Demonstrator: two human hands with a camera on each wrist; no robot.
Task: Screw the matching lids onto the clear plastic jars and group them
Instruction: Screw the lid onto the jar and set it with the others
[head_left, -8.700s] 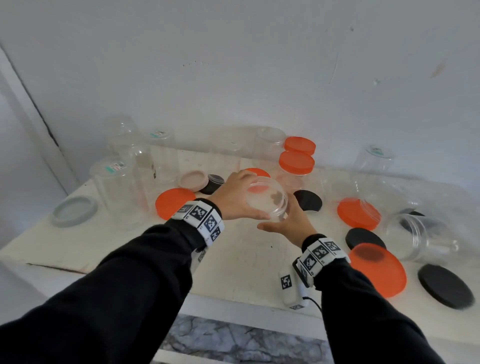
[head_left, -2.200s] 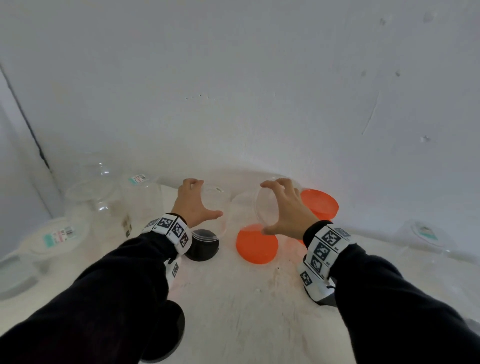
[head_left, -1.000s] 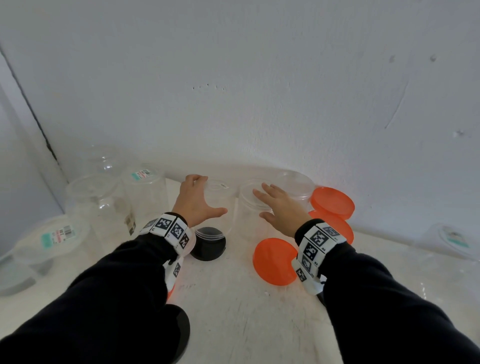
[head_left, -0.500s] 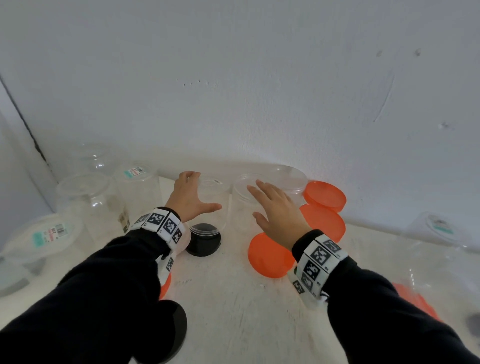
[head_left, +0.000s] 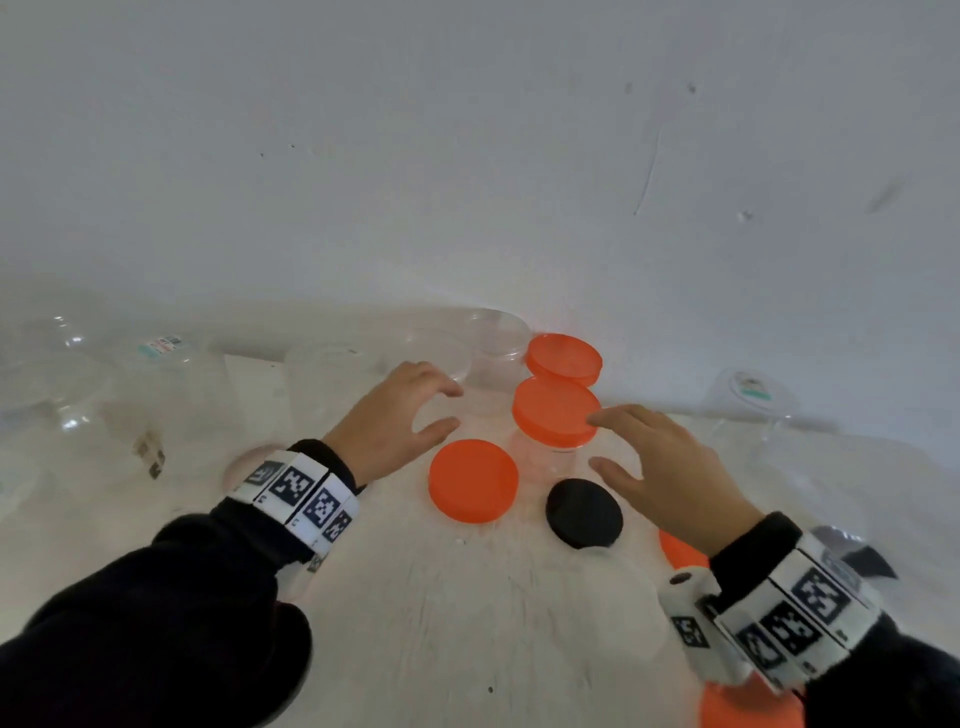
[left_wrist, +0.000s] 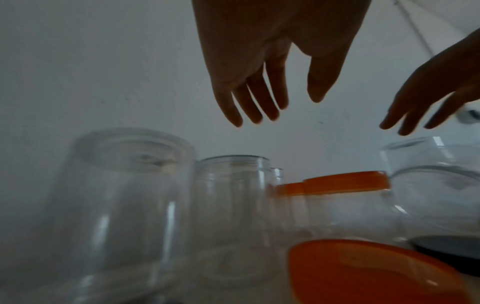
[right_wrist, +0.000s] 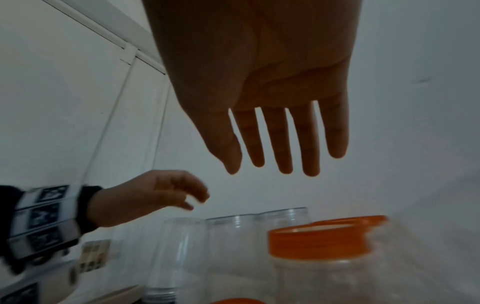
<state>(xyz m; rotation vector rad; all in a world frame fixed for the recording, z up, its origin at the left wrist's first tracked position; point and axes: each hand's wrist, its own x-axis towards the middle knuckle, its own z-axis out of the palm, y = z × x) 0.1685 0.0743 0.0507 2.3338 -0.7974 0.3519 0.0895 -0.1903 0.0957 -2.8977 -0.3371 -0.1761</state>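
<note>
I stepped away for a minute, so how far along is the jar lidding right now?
Done: two jars by the wall wear orange lids. In hand: nothing; the left hand and right hand hover open. Left: several clear jars stand uncapped, and a loose orange lid and black lid lie on the table.

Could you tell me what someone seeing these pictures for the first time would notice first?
Most likely the bright orange lids: two jars capped in orange and stand by the wall, and a loose orange lid lies flat on the white table beside a black lid. Next, the left hand and right hand hover open on either side, holding nothing. Uncapped clear jars crowd the left.
</note>
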